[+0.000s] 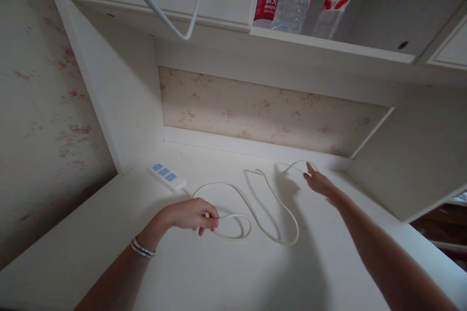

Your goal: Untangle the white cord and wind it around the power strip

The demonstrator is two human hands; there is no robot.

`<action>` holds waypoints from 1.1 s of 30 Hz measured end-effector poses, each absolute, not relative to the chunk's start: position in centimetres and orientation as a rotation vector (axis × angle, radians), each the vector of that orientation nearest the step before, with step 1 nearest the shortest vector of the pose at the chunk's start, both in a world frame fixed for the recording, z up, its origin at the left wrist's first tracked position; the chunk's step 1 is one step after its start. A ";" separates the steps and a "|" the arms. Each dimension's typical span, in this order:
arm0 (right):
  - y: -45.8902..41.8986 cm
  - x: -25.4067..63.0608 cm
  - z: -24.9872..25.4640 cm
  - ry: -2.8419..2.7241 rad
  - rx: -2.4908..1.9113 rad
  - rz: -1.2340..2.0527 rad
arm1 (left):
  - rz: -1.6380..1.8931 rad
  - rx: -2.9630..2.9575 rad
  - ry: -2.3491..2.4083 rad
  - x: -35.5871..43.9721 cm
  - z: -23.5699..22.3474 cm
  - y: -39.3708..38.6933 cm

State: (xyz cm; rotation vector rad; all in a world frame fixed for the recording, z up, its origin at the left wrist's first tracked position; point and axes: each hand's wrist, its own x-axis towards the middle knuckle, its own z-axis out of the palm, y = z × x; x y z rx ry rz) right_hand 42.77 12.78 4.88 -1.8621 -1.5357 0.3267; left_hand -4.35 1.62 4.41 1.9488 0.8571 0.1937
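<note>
A white power strip with blue socket faces lies on the desk at the left, toward the back. Its pale cord runs from the strip's near end in loose curves across the desktop. My left hand, wearing silver bangles at the wrist, is closed on the cord, pinching a small loop between thumb and fingers. Farther back on the right, my right hand is closed on another stretch of the same cord, lifted a little off the surface. The plug end of the cord cannot be made out.
The white desktop is bounded by side panels and a floral-papered back wall. Overhead, a shelf holds several plastic bottles. A pale bent cable hangs in front of the upper cabinet.
</note>
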 end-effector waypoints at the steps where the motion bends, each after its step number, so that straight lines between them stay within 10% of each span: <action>1: 12.6 42.1 4.6 -1.574 -1.889 0.329 | 0.148 1.973 0.844 -4.3 4.1 1.7; 17: -5.0 30.5 1.3 -2.618 -1.112 -0.198 | 0.413 2.312 1.022 -2.0 3.0 2.2; 33: 7.1 47.8 -1.5 -1.536 -2.553 0.042 | 0.528 2.205 1.223 -1.8 1.8 2.8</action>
